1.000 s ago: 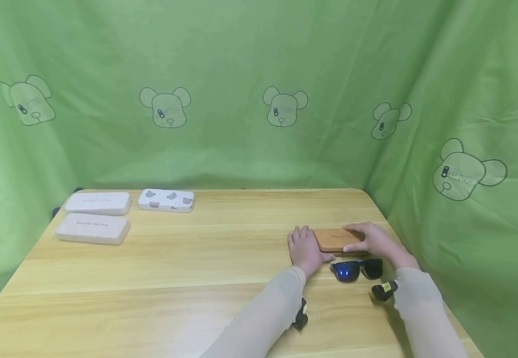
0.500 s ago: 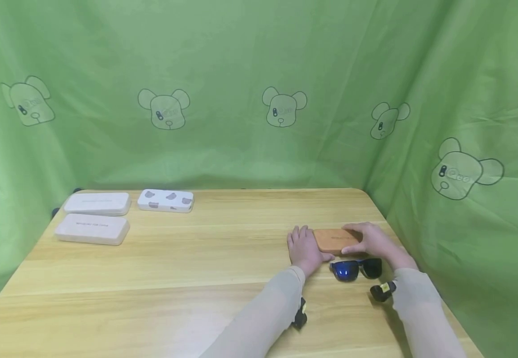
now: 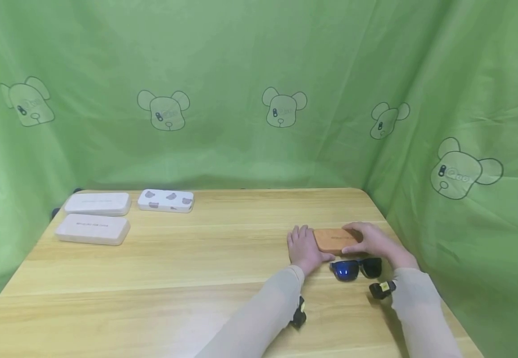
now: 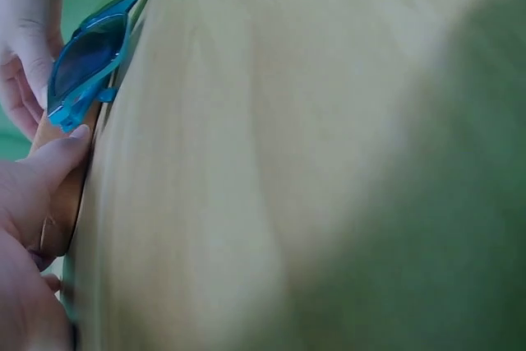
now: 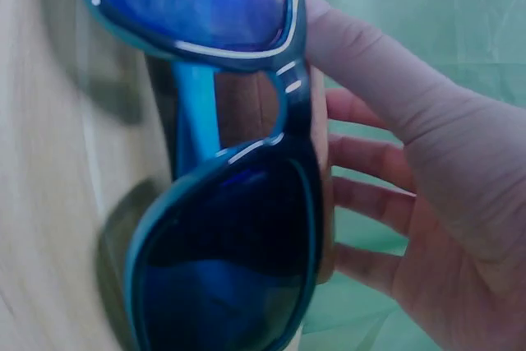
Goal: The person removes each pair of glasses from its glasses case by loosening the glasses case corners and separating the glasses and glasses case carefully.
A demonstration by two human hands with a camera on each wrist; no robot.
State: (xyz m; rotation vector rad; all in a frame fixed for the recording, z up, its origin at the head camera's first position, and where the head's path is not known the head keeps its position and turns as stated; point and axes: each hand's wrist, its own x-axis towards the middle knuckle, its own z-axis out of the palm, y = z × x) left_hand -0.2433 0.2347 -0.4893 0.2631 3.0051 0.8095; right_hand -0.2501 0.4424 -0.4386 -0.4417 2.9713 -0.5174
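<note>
An orange-brown glasses case with faint lettering lies closed at the right of the table. My right hand grips its right end, thumb on the near side and fingers behind. At the left end rests my left hand, fingers straight and spread; its thumb touches the near side. Just in front of the case lie sunglasses with dark blue lenses and a blue-black frame. Seen from the right wrist, the sunglasses cover much of the case.
Two pale cases lie at the far left of the wooden table. Beside them is a white case with grey bear shapes. A green curtain hangs around the back and sides.
The dark gap along the glasses case's near side, seen a second ago, has gone and its lid sits lower. Both hands keep nearly the same place; the sunglasses have not moved.
</note>
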